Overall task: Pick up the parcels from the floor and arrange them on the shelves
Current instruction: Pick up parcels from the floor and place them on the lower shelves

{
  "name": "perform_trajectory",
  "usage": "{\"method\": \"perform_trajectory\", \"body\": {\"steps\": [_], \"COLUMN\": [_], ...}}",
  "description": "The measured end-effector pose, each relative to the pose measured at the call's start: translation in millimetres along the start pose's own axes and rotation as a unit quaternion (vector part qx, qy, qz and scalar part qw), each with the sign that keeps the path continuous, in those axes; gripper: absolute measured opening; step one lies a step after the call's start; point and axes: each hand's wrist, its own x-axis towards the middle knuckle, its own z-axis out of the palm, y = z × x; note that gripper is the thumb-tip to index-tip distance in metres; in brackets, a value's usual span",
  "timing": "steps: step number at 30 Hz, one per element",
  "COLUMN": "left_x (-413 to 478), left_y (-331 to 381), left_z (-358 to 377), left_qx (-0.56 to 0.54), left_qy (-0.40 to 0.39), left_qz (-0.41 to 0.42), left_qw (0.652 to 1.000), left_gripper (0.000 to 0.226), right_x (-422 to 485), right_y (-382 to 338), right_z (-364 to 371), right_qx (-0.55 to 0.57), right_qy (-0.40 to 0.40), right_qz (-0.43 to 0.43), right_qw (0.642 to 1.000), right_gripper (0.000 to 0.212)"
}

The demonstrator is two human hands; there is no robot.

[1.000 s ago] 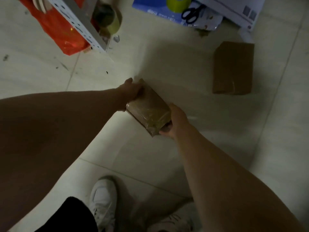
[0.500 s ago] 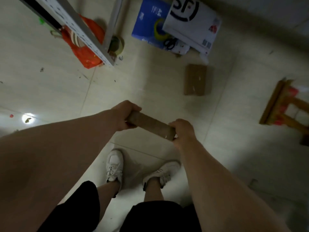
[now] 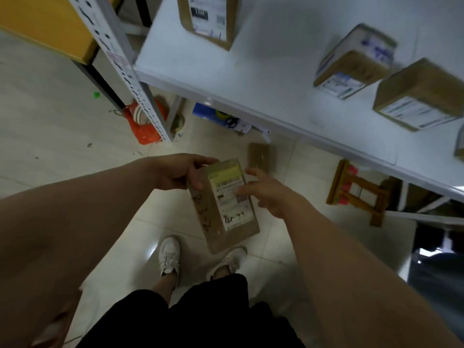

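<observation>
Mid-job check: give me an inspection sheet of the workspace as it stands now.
Surface: white shelf; tiled floor below.
Job's things: held parcel, label facing the camera; floor parcel near the shelf front; several shelf parcels.
Clutter: orange bag, wooden stool, blue pack with scissors.
Hands: left hand grips the held parcel's top corner; right hand open, fingers spread by the label.
Cables: nothing seen.
Surroundings: yellow box left of the shelf post.
</observation>
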Motion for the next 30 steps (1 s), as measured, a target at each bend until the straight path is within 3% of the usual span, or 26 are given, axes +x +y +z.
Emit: {"method": "perform_trajectory", "body": {"steps": [4,8,10,13,15,17,22,27,30], "left_x": [-49.0,-94.7,-115.5,-139.0,-157.0,-173.0,-214.4,-253.8,-257.8], "left_y": [26.4,53.5,62.0,68.5,74.7,86.7,135.0,174.4,178.7], "left_z": [11.2,23.2,29.6,35.8,40.9,46.2,82.2,123.4,126.6], "left_qx": [0.062,0.085,0.047,-0.050,-0.086,-0.078,0.013,0.247,0.286], "left_qy": [-0.051,-0.080,-0.070,-0.035,-0.054,-0.075,-0.119,-0.017,-0.020], "left_qz": [0.039,0.100,0.128,0.188,0.186,0.176,0.224,0.253,0.233], "left_qw": [0.996,0.988,0.988,0.980,0.977,0.979,0.967,0.935,0.929], "left_gripper": [0.082,0.073,0.070,0.049,0.060,0.075,0.072,0.060,0.050], "right_x": [-43.6,-90.4,-115.9,-152.8,-179.9,-205.6,-260.8,-308.7,-323.7], "right_y": [-37.2,-69.2,-80.1,-87.7,-89.6,-92.5,-112.1,-135.9,-141.1], "right_z": [4.3,6.3,4.1,-5.2,-14.5,-23.7,-37.8,-45.3,-52.3], "right_qx": [-0.007,-0.004,0.018,0.075,0.141,0.193,0.176,0.047,-0.023], "right_qy": [-0.058,-0.058,-0.048,-0.017,-0.006,-0.004,0.011,0.064,0.074], "right_qz": [-0.056,-0.095,-0.099,-0.109,-0.131,-0.157,-0.194,-0.246,-0.256], "right_qw": [0.997,0.994,0.994,0.991,0.981,0.969,0.965,0.966,0.964], "right_gripper": [0.065,0.044,0.042,0.053,0.047,0.028,0.036,0.047,0.053]}}
